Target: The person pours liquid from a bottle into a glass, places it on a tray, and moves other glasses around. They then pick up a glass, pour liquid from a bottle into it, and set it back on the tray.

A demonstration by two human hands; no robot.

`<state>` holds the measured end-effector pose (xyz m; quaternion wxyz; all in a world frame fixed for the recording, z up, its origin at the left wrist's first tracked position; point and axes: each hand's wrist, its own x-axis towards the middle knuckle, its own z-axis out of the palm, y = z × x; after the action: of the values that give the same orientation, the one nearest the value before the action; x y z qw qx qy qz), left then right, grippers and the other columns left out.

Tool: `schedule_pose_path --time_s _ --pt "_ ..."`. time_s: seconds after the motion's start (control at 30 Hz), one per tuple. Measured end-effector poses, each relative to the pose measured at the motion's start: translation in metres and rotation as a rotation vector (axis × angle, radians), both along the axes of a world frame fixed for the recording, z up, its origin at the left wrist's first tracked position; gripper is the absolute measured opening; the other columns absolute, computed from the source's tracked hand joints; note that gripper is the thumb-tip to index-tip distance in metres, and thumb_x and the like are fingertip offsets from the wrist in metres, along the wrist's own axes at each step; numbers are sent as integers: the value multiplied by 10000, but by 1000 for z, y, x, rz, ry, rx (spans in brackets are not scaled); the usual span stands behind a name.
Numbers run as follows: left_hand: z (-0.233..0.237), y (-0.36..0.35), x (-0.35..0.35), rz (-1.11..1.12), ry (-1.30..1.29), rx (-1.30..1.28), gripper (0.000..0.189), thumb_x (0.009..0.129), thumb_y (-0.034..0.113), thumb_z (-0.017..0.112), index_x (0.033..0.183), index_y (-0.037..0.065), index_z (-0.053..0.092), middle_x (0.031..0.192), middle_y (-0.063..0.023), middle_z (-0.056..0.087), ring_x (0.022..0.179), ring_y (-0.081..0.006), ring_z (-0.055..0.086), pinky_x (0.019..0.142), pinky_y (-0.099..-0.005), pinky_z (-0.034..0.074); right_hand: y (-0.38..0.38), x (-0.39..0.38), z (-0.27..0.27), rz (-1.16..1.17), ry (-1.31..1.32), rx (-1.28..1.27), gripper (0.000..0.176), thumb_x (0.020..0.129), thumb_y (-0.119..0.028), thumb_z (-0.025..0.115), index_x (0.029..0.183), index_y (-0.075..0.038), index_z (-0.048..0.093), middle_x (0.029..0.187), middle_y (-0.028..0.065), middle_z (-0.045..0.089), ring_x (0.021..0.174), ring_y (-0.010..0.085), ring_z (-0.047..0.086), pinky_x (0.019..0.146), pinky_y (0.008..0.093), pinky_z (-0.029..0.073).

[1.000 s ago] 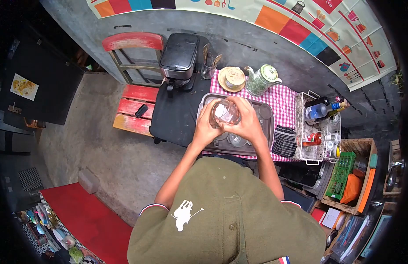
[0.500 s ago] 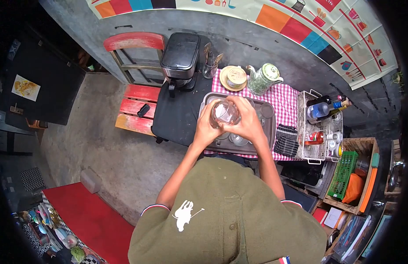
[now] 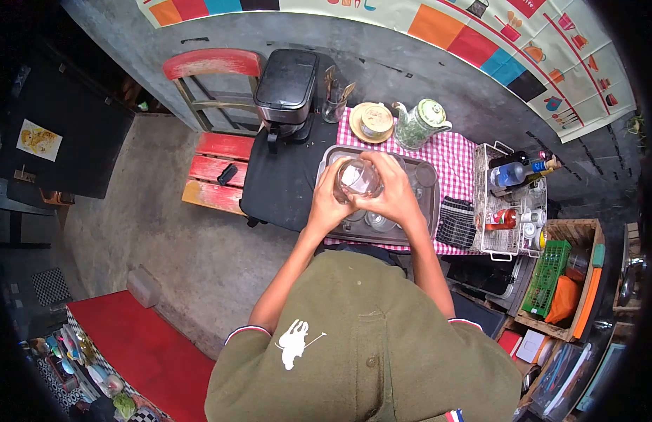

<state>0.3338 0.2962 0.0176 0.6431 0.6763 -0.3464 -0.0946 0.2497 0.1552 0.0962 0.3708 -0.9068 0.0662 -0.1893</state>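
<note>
A clear drinking glass (image 3: 359,178) is held between both hands above the tray, its round mouth facing the camera. My left hand (image 3: 330,200) wraps its left side, and my right hand (image 3: 393,190) wraps its right side, with the thumbs close together at the near side. Beneath them lies a brown-grey tray (image 3: 430,214) holding several other clear glasses, among them a glass (image 3: 424,174) at the right and another glass (image 3: 379,221) just below my hands. My hands and forearms hide part of the tray.
Behind the tray stand a green patterned teapot (image 3: 421,123) and a cup on a saucer (image 3: 374,121). A black coffee maker (image 3: 286,88) is at the left. To the right are a folded dark cloth (image 3: 457,222) and a white wire rack (image 3: 505,243) with bottles.
Both hands still hold the glass in nearly the same place. The whole view has shifted very slightly.
</note>
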Motion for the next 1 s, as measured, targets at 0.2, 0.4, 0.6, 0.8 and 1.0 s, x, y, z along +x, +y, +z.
schedule_pose_path --time_s 0.2,0.4,0.6,0.8,1.0 --pt "0 -1 0 14 0 -10 800 629 161 850 1345 30 518 1253 -180 608 1184 -348 598 1006 -423 471 0 1 -1 3 7 -2 712 590 -308 825 1193 -12 586 1079 151 614 1025 351 593 915 450 483" --pt "3 -1 -1 -1 23 -5 813 627 161 855 1353 31 514 1255 -184 609 1188 -345 598 1012 -422 469 -1 0 -2 -5 1 -25 719 587 -307 834 1193 -12 584 1091 154 616 1024 354 594 919 449 484" --pt "-1 0 -2 -5 19 -9 788 649 149 831 1357 26 508 1256 -184 604 1183 -337 599 1008 -421 469 1 0 1 -17 5 -47 654 612 -256 859 1162 -10 605 1076 160 641 993 314 640 888 414 510" --pt "-1 0 -3 -11 19 -3 777 666 160 819 1361 15 502 1267 -187 594 1205 -341 585 1021 -418 463 0 -1 1 -12 18 -40 659 614 -254 856 1166 -3 598 1076 164 638 985 315 644 881 414 514" --pt "-1 1 -4 -1 10 -11 771 675 182 820 1357 14 504 1278 -191 595 1212 -347 582 1030 -423 456 -1 -1 -1 4 4 -48 679 608 -263 847 1179 2 590 1087 168 636 1002 318 642 887 417 512"
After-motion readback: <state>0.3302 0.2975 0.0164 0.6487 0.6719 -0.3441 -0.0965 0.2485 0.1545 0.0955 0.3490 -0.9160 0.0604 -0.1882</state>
